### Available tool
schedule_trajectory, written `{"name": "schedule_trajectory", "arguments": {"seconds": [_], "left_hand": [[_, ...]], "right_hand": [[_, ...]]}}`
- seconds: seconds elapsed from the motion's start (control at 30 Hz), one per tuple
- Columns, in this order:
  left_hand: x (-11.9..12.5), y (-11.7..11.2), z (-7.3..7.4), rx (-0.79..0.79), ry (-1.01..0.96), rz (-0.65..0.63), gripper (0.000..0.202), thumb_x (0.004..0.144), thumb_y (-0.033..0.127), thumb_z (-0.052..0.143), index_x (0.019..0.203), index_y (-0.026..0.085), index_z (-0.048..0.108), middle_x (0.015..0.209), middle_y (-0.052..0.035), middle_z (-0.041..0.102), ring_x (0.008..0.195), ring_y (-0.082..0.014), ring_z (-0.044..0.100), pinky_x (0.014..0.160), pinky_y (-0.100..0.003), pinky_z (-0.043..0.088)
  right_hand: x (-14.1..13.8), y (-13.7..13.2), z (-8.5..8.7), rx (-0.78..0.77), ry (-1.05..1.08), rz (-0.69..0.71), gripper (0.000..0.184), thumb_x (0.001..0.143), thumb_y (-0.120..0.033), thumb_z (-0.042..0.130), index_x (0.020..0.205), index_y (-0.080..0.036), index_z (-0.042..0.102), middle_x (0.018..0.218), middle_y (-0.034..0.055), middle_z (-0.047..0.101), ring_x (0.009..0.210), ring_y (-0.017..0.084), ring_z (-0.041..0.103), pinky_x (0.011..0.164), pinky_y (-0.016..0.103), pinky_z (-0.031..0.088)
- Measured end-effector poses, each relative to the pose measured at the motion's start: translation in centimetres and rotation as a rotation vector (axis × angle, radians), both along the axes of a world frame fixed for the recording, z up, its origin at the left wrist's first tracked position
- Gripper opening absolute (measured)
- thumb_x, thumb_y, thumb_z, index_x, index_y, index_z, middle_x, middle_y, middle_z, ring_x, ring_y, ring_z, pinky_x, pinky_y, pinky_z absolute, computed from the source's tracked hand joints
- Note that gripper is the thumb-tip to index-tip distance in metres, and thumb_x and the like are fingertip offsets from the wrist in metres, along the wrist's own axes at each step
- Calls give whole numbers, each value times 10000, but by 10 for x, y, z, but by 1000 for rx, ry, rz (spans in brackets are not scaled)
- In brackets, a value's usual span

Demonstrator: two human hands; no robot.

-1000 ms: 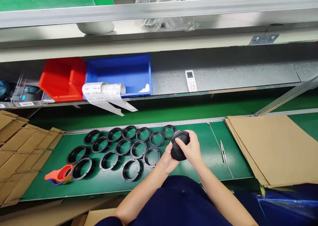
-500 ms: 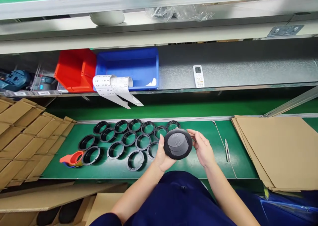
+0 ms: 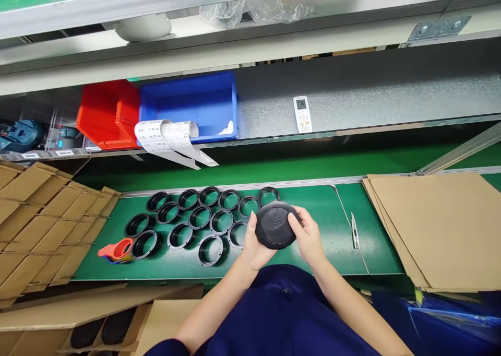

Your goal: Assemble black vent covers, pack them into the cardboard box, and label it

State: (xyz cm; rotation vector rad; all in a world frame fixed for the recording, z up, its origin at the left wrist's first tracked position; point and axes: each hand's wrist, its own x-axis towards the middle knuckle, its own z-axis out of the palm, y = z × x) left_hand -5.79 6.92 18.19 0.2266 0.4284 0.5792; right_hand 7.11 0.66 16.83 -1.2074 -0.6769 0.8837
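We hold a round black cap (image 3: 276, 224) between both hands, over the green worktop (image 3: 332, 230), its face turned up toward us with a small square mark at the centre. Being round, it shows no long axis. Our left hand (image 3: 255, 246) grasps it from the lower left, with the thumb up against the rim. Our right hand (image 3: 308, 238) grasps it from the right, with the fingers curled over the edge. Neither hand is clearly nearer; the cap sits about evenly between them.

To the cap's left, black plastic rings (image 3: 210, 262) lie in loose rows on the worktop, the closest just beside it. Past them, further left of the cap, sit an orange tape dispenser (image 3: 116, 250) and flattened cardboard (image 3: 39, 220). To the cap's right lie a utility knife (image 3: 354, 232) and then a stack of cardboard sheets (image 3: 430, 230). Beyond the cap, a shelf (image 3: 352, 95) carries a blue bin (image 3: 188, 103), a red bin (image 3: 105, 118) and a white remote (image 3: 302, 114), with paper labels (image 3: 166, 142) hanging over its edge.
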Motion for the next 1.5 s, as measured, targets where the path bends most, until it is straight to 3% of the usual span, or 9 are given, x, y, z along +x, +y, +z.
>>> {"name": "schedule_trajectory", "arguments": {"seconds": [0.13, 0.33, 0.5, 0.7, 0.87, 1.0, 1.13, 1.33, 1.5], "left_hand": [[5, -5, 6, -11, -4, -3, 585, 943, 610, 468, 1264, 147, 623, 1192, -109, 703, 1221, -273, 590, 1111, -423, 413], [7, -15, 4, 17, 84, -1, 561, 936, 545, 537, 1359, 176, 555, 1253, -119, 674, 1150, -256, 629, 1066, -407, 444], [7, -19, -2, 104, 124, -16, 489, 963, 469, 535, 1381, 216, 539, 1378, -104, 597, 1261, -254, 558, 1093, -386, 412], [7, -9, 3, -60, 45, -117, 725, 925, 715, 343, 1261, 136, 623, 1276, -155, 655, 1268, -333, 542, 1115, -536, 375], [-1, -5, -1, -95, -32, -169, 794, 906, 752, 295, 1300, 129, 589, 1315, -178, 623, 1277, -379, 523, 1096, -643, 336], [-4, -8, -3, -100, -72, -211, 760, 931, 714, 313, 1352, 126, 546, 1390, -185, 564, 1283, -388, 514, 1085, -657, 341], [-2, -12, -2, -114, -52, -233, 735, 921, 713, 368, 1355, 148, 545, 1362, -177, 586, 1261, -380, 535, 1076, -629, 372], [-2, -14, -11, -105, 60, -221, 744, 885, 751, 398, 1316, 170, 574, 1284, -167, 636, 1144, -372, 614, 988, -627, 458], [-1, -18, -11, -21, 86, -255, 710, 896, 724, 420, 1357, 200, 546, 1331, -186, 598, 1124, -408, 622, 963, -664, 453]], "right_hand": [[6, 1, 2, -62, -8, -86, 372, 947, -541, 522, 941, -188, 639, 913, 42, 678, 814, 192, 608, 711, 289, 499], [10, 0, 16, -141, -272, 40, 416, 762, -477, 736, 1060, -210, 624, 1067, 60, 690, 986, 252, 627, 890, 380, 486], [11, 2, 12, -215, -377, 20, 390, 724, -518, 756, 924, -214, 616, 905, 38, 689, 865, 254, 622, 800, 375, 480], [26, -1, -9, -122, -147, 104, 398, 923, -562, 544, 1002, -200, 690, 996, 59, 703, 938, 245, 620, 848, 361, 483], [32, -16, -21, -137, 4, 174, 415, 957, -539, 524, 1128, -192, 671, 1159, 100, 679, 1099, 279, 603, 951, 424, 492], [32, -30, -12, 1, -434, 5, 347, 1007, -417, 457, 1284, -248, 581, 1263, 91, 624, 1225, 274, 513, 1060, 506, 422], [32, -32, 1, 179, -882, 137, 312, 1025, -307, 394, 1289, -271, 557, 1213, 60, 642, 1229, 262, 465, 1132, 568, 331], [36, -23, 9, 132, -1111, 247, 280, 1038, -288, 362, 1271, -249, 512, 1159, 41, 653, 1123, 244, 506, 1186, 647, 146], [39, -23, 10, 140, -1131, 281, 265, 1041, -314, 349, 1199, -227, 543, 1107, 54, 659, 1067, 251, 504, 1188, 654, 127]]}}
